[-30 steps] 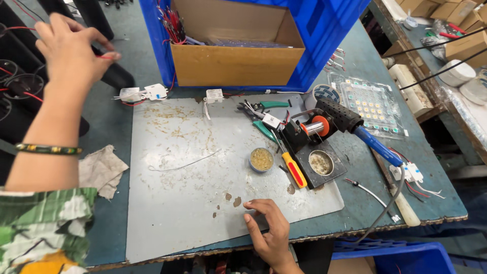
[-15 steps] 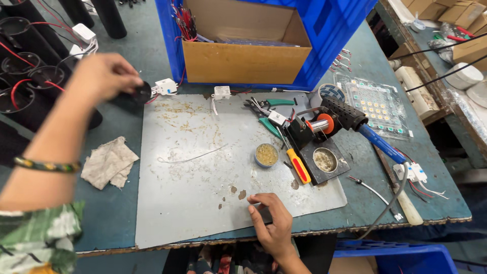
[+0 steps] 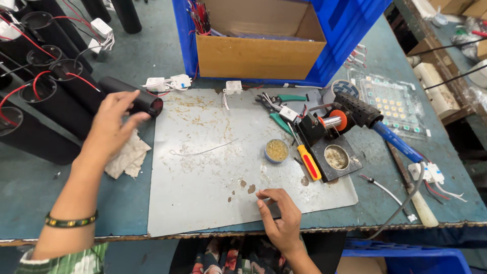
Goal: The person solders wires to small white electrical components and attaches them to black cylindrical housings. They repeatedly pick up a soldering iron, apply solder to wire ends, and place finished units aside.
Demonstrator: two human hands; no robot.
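My left hand (image 3: 112, 124) reaches out over the left side of the bench with its fingers spread. The fingertips touch a short black tube (image 3: 133, 97) that lies on its side beside a grey metal sheet (image 3: 203, 198). A crumpled cloth (image 3: 130, 155) lies under that hand. My right hand (image 3: 282, 219) rests at the front edge of the sheet, fingers loosely curled, and nothing shows in it. A thin wire (image 3: 203, 151) lies on the sheet between the hands.
Several black tubes with red wires (image 3: 40, 86) stand at the left. A cardboard box (image 3: 258, 56) sits in a blue crate (image 3: 350, 30) at the back. To the right are a small tin (image 3: 276, 150), a screwdriver (image 3: 309, 162), green pliers (image 3: 284, 99), a soldering iron (image 3: 393, 139) and a panel of small lights (image 3: 394, 104).
My left hand came down from the far left with the black tube, laid it next to the sheet and spread its fingers. My right hand stayed at the front edge.
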